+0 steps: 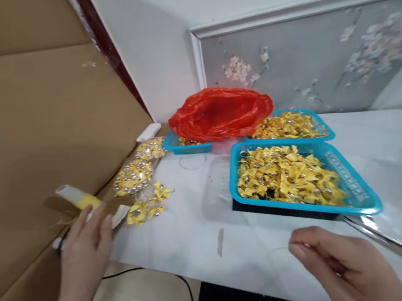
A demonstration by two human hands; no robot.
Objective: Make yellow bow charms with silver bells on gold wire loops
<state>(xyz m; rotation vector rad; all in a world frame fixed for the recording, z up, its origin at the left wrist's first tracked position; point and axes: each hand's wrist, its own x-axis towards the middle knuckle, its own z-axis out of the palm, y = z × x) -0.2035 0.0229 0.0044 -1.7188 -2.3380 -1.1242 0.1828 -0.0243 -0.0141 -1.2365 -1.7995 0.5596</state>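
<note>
My left hand (86,241) is stretched out at the table's left edge. Its fingers are slightly apart and reach the yellow part of a white-and-yellow tool (76,195), whose kind I cannot make out. Whether they touch it is unclear. In front of the nearest basket, my right hand (346,264) is closed in a pinch, with a faint thin thread (279,249) running left from its fingertips. Several loose yellow ribbon flowers (149,207) with silvery beads lie right of my left hand. Many more fill the near blue basket (360,193).
Behind stand another blue basket (327,128) of flowers and a third (186,148), partly under a red plastic bag (219,118). Rows of beaded flowers (135,174) line the left edge near a white device (148,132). Metal tweezers (393,243) lie right. A brown sofa (24,120) borders the table.
</note>
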